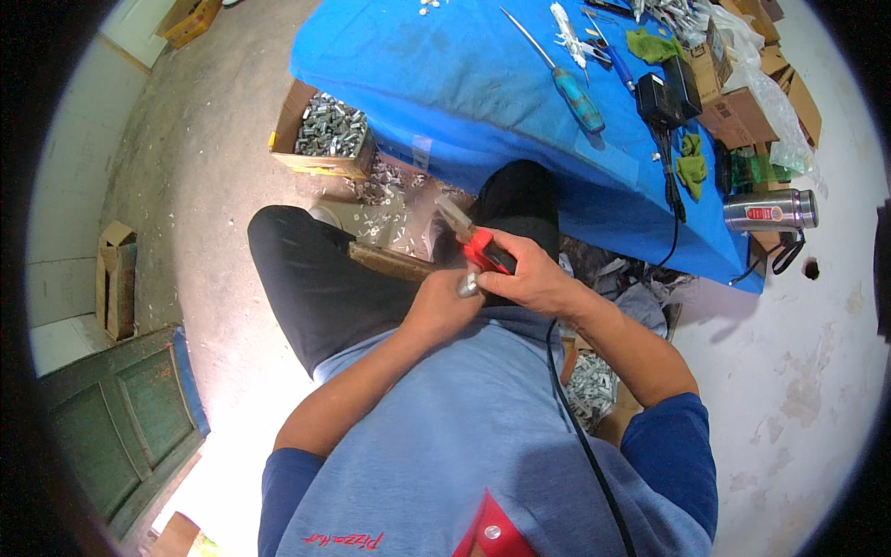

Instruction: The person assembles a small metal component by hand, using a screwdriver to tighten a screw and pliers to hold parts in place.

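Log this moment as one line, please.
left hand: holds silver metal piece | right hand: grips red-and-black hand tool | nearby: blue-covered table, open carton of small metal parts

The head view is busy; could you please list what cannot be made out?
In the head view:
Red-handled tool: grip partly covered by the right hand.
Silver piece: full shape hidden by the left hand.
Floor scraps: too small.
Red panel: cut by the lower edge.
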{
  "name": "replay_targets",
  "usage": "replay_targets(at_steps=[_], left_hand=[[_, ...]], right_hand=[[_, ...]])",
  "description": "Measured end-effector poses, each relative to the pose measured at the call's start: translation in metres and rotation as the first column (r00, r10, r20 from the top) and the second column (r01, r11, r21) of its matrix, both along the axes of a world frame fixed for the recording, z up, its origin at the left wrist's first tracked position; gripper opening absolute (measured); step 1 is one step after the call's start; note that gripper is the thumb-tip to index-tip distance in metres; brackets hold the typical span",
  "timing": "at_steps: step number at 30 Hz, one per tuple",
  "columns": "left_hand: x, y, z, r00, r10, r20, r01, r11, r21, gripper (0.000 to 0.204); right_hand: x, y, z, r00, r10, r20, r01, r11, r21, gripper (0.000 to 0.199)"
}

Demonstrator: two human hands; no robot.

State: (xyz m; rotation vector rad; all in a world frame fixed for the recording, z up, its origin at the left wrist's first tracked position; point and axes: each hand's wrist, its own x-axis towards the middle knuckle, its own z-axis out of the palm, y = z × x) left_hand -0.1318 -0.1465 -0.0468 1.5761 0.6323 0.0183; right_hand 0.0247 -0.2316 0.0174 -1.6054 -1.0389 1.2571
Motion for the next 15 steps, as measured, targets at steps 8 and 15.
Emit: replay_targets(at_steps=[8, 15], left_hand=[[0.001, 0.003, 0.007, 0.999, -0.039, 0.008, 0.04, 0.971, -0.236, 0.019], [0.001, 0.001, -0.01, 0.996, 0.085, -0.015, -0.086, 0.985, -0.147, 0.021]], right_hand=[[0.005, 0.001, -0.006, 0.998, 0.033, -0.058, -0.036, 0.999, -0.041, 0.04], [0.02, -0.022, 0.016, 0.932, -0.146, -0.332, 0.053, 0.96, -0.275, 0.049]])
